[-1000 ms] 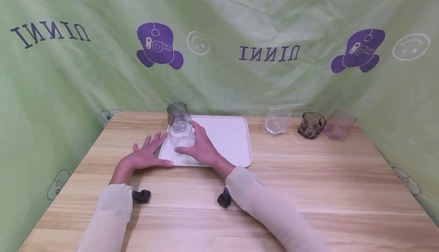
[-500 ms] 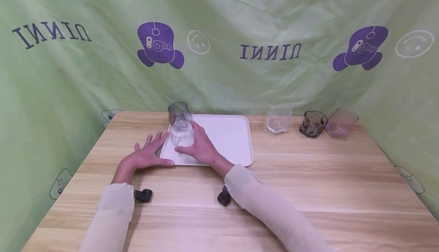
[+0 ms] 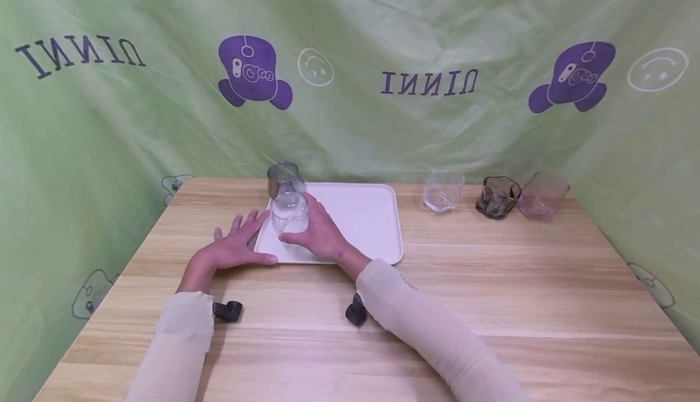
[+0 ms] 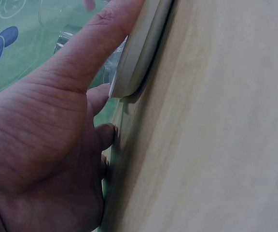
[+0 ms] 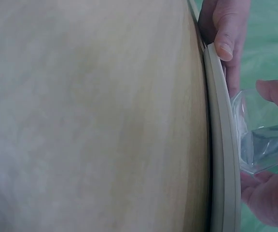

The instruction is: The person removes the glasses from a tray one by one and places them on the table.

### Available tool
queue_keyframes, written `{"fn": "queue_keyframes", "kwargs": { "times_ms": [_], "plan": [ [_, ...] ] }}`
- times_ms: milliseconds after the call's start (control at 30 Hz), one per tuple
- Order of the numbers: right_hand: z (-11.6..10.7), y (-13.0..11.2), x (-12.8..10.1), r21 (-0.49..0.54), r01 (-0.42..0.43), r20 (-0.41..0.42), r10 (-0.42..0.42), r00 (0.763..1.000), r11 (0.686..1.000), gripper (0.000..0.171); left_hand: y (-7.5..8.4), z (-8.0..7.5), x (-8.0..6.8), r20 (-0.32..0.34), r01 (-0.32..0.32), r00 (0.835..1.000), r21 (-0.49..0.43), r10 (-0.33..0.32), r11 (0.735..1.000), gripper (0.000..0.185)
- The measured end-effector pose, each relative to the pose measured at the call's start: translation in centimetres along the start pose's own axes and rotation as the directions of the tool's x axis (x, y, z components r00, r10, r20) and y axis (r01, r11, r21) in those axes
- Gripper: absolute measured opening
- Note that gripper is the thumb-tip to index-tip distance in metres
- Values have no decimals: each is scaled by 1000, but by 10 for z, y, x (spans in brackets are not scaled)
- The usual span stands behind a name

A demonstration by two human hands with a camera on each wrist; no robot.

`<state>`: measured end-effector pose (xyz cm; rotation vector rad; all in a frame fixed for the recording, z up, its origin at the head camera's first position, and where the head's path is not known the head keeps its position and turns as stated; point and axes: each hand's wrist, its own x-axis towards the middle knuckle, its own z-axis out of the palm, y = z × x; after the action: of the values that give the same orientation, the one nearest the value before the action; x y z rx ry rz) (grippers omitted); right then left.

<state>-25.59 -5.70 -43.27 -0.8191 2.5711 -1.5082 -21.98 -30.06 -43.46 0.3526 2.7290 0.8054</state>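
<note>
While the right hand (image 3: 322, 236) curls its thumb and fingers around a clear glass (image 3: 289, 214), this glass stands upright on the left front part of the white tray (image 3: 366, 220). From the right wrist view, the thumb and the fingers are on both sides of the clear glass (image 5: 259, 140), and the bottom of the glass is at the tray surface just inside the rim (image 5: 222, 145). Directly behind it, at the back left corner of the tray, a grey glass (image 3: 283, 177) stands upright, very close to the clear one; whether the two touch cannot be told.

The left hand (image 3: 235, 247) grasps nothing: it lies flat on the wooden table (image 3: 492, 292) with straight, spread fingers, and its thumb rests along the front left edge of the tray. The left wrist view shows this thumb (image 4: 95, 43) against the tray rim (image 4: 141, 48).

Well apart from the tray, near the back right of the table, three more glasses stand in a row: a clear faceted one (image 3: 443, 189), a dark wavy one (image 3: 497, 197) and a pinkish one (image 3: 541, 194), which leans. Behind the table hangs a green cloth (image 3: 350, 25) with purple figures.
</note>
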Motion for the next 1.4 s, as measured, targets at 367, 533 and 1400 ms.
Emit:
{"fn": "queue_keyframes", "kwargs": {
  "times_ms": [367,533,1400],
  "plan": [
    [-3,-3,1,-8,5,4,-5,1000,1000,97,1,0,1,-7,-15,1000,8,15,1000,121],
    [-3,-3,1,-16,3,-10,-3,1000,1000,96,-1,1,1,-12,-17,1000,10,17,1000,121],
    [-22,-19,-18,33,-50,-118,53,992,998,91,-1,2,0,-8,-13,1000,24,13,1000,119]
  ]
}}
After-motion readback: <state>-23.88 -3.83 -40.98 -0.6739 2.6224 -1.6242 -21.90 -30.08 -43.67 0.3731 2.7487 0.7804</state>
